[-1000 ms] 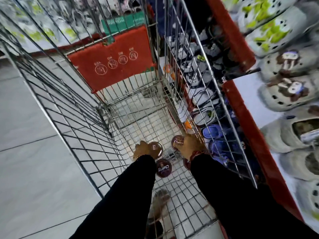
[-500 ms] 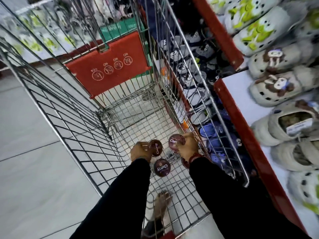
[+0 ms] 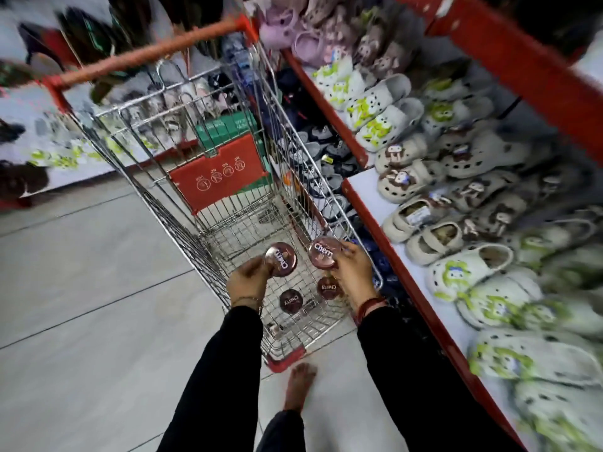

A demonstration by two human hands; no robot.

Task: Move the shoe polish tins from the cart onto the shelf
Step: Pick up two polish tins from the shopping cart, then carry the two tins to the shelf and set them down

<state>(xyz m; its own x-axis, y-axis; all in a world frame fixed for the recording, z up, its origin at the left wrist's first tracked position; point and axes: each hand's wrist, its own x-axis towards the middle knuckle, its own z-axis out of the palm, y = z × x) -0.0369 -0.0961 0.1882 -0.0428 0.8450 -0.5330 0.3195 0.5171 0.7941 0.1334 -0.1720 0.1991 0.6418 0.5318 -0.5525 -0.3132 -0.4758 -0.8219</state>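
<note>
Each hand holds a round brown "Cherry" shoe polish tin above the wire cart. My left hand grips one tin by its edge. My right hand grips the other tin, close to the cart's right rim. Two more tins lie on the cart's mesh floor, one between my wrists and one partly under my right hand. The white shelf with a red front edge runs along the right, beside the cart.
Rows of white clog shoes with green and brown charms fill the shelf. A red flap hangs at the cart's far end under an orange handle. Grey tiled floor lies to the left. My bare foot stands by the cart's near end.
Both hands have lifted, each with a tin, from the cart's floor up to rim height. The view has pulled back and tilted up, showing more of the shelf and the cart handle.
</note>
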